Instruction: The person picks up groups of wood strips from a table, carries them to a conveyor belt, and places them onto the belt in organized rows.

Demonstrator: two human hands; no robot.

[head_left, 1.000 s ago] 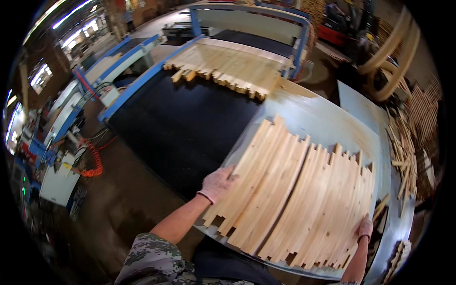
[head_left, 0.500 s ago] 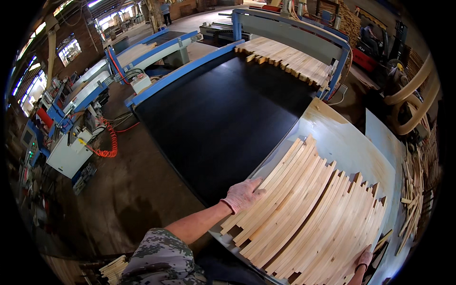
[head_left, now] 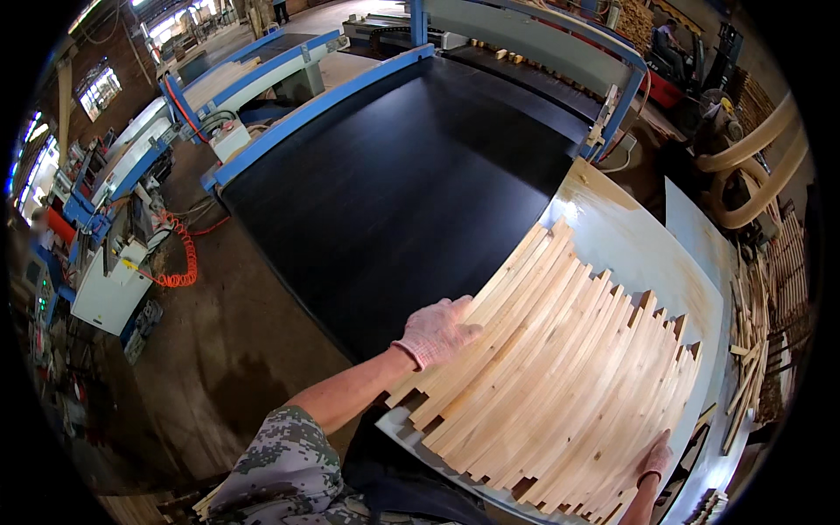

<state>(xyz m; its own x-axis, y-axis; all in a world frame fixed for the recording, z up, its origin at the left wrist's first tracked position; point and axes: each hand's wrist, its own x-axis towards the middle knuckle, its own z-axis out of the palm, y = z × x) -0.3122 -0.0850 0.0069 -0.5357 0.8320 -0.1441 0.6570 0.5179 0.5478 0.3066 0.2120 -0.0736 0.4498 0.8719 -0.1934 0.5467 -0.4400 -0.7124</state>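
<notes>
A row of pale wooden strips (head_left: 542, 376) lies side by side, with uneven ends, on a grey metal table (head_left: 612, 219). My left hand (head_left: 437, 332), in a light pinkish glove, holds the row's left edge, thumb and fingers against the outermost strip. Low on the opposite edge, my right hand (head_left: 654, 457), also gloved, grips the outer strips; its fingers are partly hidden. Between the two hands the strips sit tightly together. The row's left edge reaches the border of a wide black conveyor belt (head_left: 394, 192).
A blue and grey machine frame (head_left: 525, 35) spans the belt's far end, with strip ends (head_left: 516, 58) beneath it. Loose wood offcuts (head_left: 748, 350) lie at the right. A control cabinet (head_left: 109, 284) with an orange coiled hose stands left. A person sits in a red forklift (head_left: 672, 87) behind.
The dark gap within the row of strips has closed, and the row has shifted left toward the belt with both hands. At the far end, the wooden panel has travelled away under the frame.
</notes>
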